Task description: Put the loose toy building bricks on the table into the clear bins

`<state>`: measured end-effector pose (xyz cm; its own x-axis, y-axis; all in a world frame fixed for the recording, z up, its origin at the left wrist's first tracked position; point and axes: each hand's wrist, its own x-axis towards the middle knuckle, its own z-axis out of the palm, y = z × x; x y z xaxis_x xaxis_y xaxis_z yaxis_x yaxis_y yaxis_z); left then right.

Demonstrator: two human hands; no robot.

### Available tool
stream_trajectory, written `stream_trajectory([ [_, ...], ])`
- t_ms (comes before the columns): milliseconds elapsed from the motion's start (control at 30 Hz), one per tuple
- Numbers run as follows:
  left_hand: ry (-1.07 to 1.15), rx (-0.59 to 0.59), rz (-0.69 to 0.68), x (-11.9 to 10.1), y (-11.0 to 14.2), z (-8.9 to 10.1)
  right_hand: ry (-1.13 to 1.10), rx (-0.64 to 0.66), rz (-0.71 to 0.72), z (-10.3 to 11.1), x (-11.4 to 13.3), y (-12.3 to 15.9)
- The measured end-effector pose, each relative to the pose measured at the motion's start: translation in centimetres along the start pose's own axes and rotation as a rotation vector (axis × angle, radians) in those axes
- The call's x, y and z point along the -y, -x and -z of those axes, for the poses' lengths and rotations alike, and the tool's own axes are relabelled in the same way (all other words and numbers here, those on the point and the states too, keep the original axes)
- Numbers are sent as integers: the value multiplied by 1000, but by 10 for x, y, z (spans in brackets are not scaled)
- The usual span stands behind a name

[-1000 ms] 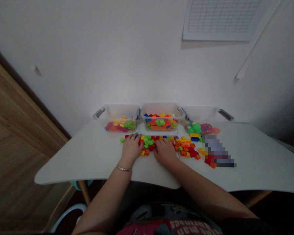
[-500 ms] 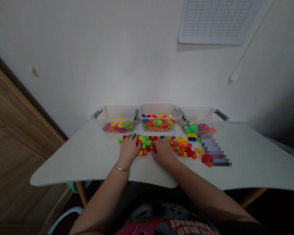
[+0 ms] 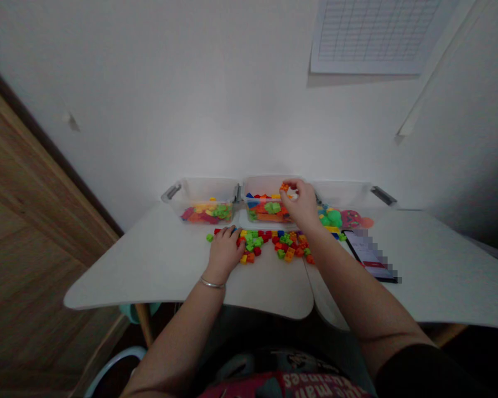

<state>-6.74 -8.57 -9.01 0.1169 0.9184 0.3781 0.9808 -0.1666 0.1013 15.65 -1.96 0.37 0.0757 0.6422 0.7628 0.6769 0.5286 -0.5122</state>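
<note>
My right hand (image 3: 302,204) is raised over the middle clear plastic box (image 3: 269,185), pinching an orange toy building brick (image 3: 284,187) between thumb and fingers. Bricks in several colours lie inside that box. On the white table, my left hand (image 3: 226,249) rests palm down with its fingers spread at the left end of a row of bricks. A blue brick and a red brick show by its fingertips. Green bricks (image 3: 255,242) lie just right of its thumb. A pile of red, orange and green bricks (image 3: 288,246) sits below my right wrist, partly hidden by the forearm.
A left clear box (image 3: 207,190) holds colourful pieces. The right clear box (image 3: 344,190) contains green, pink and orange rounded items. A phone (image 3: 369,257), partly pixelated, lies on the right of the table (image 3: 149,276). Behind everything stands a wall with a printed grid sheet (image 3: 369,38).
My right hand has risen from the bricks on the table to above the middle box, with an orange brick in its fingers. My left hand stays among the bricks. The view has shifted slightly.
</note>
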Motion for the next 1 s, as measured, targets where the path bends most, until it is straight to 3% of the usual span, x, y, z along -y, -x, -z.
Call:
stream_trajectory([
  [100,9,-6,0,1,0,-1,13,117,-107,-18,-12,-40],
  [200,20,-14,5,1,0,-2,4,181,-199,-37,-22,-60],
  [300,26,-27,4,1,0,-2,56,207,-267,-46,-23,-63],
  [567,15,-16,-11,2,-2,-4,225,372,-352,-43,-19,-60],
  [767,11,3,-9,1,-2,-2,242,417,-390,-45,-21,-62],
  [867,17,0,-3,1,-1,-2,203,366,-370,-45,-20,-60],
  [1000,25,3,-5,1,-1,-2,-8,154,-199,-42,-23,-53],
])
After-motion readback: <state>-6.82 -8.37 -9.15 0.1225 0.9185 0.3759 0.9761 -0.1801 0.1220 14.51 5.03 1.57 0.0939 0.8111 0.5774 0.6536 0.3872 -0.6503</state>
